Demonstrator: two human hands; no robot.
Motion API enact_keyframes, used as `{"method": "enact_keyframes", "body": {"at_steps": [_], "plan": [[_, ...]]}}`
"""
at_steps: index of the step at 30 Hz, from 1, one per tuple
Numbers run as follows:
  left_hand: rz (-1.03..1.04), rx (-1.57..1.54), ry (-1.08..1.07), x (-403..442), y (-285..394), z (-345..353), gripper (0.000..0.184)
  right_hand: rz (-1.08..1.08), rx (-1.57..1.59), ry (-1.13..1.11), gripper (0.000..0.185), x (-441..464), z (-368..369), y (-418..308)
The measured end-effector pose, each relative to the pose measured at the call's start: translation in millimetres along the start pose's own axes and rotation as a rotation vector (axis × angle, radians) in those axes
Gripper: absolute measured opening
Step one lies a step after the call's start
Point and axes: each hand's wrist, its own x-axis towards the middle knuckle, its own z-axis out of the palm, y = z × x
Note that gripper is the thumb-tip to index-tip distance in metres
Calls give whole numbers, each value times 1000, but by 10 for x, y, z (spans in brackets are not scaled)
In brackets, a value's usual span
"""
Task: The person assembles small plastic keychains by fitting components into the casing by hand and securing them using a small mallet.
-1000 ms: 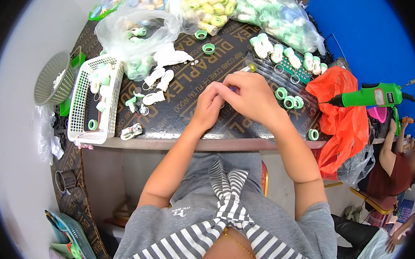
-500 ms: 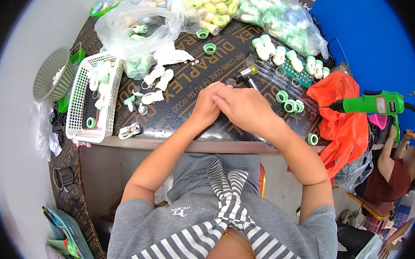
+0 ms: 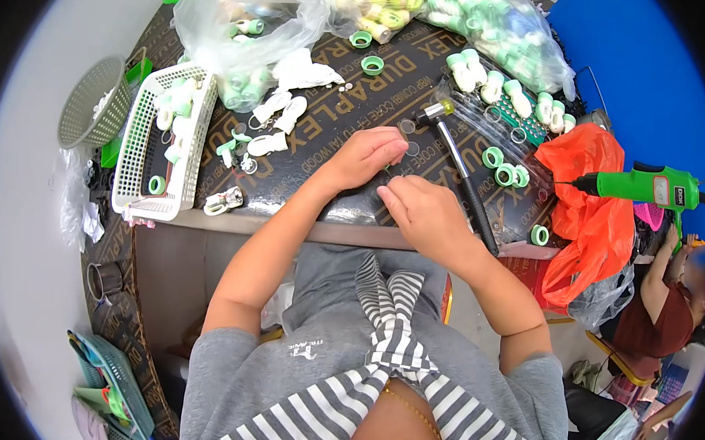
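Observation:
My left hand [image 3: 367,157] is closed over the dark worktop [image 3: 329,145], thumb against the fingers; a tiny part at its fingertips is too small to name. Just apart from it, nearer the table's edge, my right hand [image 3: 430,216] has its fingers curled in, and what they hold, if anything, is hidden. Beyond my left fingertips lie a clear ring [image 3: 408,127] and another transparent piece. To the right of both hands rests a hammer [image 3: 454,155] with a black grip and a yellow-tipped head. Green rings [image 3: 493,157] are grouped farther right.
A white basket [image 3: 205,140] with green-and-white parts stands left, near loose white pieces [image 3: 267,145]. Filled plastic bags [image 3: 502,37] line the back. On the right, a green electric screwdriver [image 3: 642,189] hangs over a red bag [image 3: 583,200]. Another person [image 3: 652,316] sits beyond.
My hands, clasped together before, have separated; the right one has come back toward the table's edge. More of the hammer now shows. The whole view has shifted slightly.

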Motion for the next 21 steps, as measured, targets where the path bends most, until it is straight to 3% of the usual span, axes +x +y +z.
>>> {"method": "enact_keyframes", "body": {"at_steps": [11, 16, 21], "plan": [[-85, -77, -68, 39, -41, -54, 31, 131, -5, 41, 21, -132, 64, -62], [-109, -205, -33, 45, -67, -49, 32, 171, 17, 70, 22, -201, 130, -64], [-127, -127, 22, 54, -45, 20, 34, 185, 60, 135, 24, -174, 120, -60]]}}
